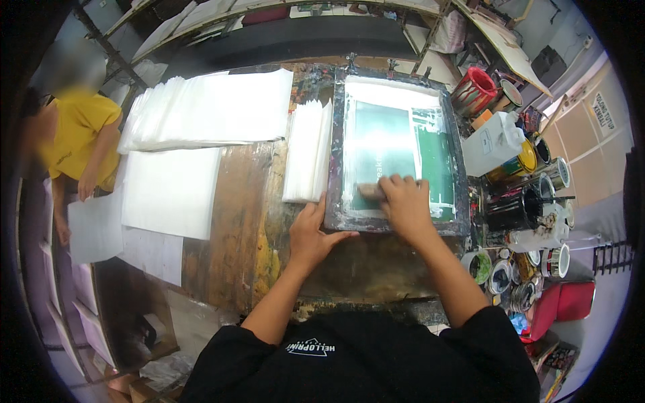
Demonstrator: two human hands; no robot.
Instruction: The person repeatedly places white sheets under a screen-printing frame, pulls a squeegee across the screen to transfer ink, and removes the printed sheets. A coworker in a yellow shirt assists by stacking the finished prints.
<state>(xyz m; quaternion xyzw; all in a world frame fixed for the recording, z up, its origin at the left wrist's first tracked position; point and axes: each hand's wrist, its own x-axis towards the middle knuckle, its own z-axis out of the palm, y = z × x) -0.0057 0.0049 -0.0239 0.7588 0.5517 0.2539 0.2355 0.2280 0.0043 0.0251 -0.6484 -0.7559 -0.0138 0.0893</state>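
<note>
A screen-printing frame with a dark, paint-stained border lies on the wooden table before me. Its mesh is green, with white around the stencil. My right hand is over the lower part of the mesh, its fingers closed on a small brownish wad pressed to the surface; whether it is a rag or a sponge I cannot make out. At the frame's near left corner rests my left hand, thumb stretched along the front edge and a finger up along the side. Left of the frame stands a narrow stack of white sheets.
A large pile of white sheets covers the table's far left. There a person in a yellow shirt handles a white sheet. Paint cans, a white jug and a red bucket crowd the right side.
</note>
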